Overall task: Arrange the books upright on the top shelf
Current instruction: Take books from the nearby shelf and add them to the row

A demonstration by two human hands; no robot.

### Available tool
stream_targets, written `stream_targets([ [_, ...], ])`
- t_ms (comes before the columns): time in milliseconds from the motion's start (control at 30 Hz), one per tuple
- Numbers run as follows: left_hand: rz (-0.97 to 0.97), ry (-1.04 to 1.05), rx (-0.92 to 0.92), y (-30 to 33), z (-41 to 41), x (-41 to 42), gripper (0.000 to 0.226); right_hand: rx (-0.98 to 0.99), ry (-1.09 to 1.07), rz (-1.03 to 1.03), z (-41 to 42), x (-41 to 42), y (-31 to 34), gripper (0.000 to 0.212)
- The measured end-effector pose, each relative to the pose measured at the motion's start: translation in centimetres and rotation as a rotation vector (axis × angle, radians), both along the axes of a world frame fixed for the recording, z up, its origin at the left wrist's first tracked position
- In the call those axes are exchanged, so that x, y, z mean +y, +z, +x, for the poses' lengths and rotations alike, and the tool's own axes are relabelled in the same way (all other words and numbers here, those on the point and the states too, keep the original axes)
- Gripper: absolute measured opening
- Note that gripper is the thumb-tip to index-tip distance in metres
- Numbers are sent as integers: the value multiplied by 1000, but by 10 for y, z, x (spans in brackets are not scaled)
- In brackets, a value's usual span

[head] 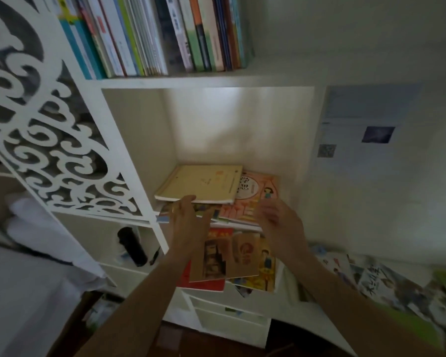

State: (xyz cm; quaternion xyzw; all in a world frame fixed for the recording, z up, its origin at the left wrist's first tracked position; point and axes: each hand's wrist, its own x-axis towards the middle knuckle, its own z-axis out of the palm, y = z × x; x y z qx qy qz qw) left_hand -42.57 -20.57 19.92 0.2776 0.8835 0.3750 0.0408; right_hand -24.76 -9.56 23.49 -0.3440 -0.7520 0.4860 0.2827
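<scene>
White shelving fills the frame; at centre, thin, floppy, light paperbacks (204, 185) lie stacked. Left hand (188, 219) and right hand (277, 219) reach, fingers apart, best gripping both stack edges.

Both bare forearms reach up and forward from the lower edge of the view, converging slightly toward the stack of flat books (211, 191). The left hand (188, 220) is at the stack's front left, back of the hand toward the camera, fingers extended with the fingertips at the front edge of the topmost book, thumb spread toward the right. The right hand (278, 217) is at the stack's front right corner, blurred, fingers extended upward; whether it touches the books cannot be told.
</scene>
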Motion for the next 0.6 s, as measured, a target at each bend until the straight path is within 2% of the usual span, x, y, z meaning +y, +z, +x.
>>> stream_targets([
  [133,-13,42,46,-13,-7,2,52,-97,21,-302,-71,14,18,21],
  [233,-2,56,51,-20,-17,0,52,-47,-49,-548,-122,34,16,29],
  [333,29,68,-19,-19,-24,-5,52,-70,-24,-691,-149,42,19,26],
  [433,82,63,-142,-9,-28,-7,49,-56,12,-783,-158,44,27,12],
  [500,242,85,-311,1,-34,-9,41,-1,6,-820,-157,42,32,17],
  [600,685,252,-610,19,-38,-21,36,92,-19,-809,-142,37,41,30],
])
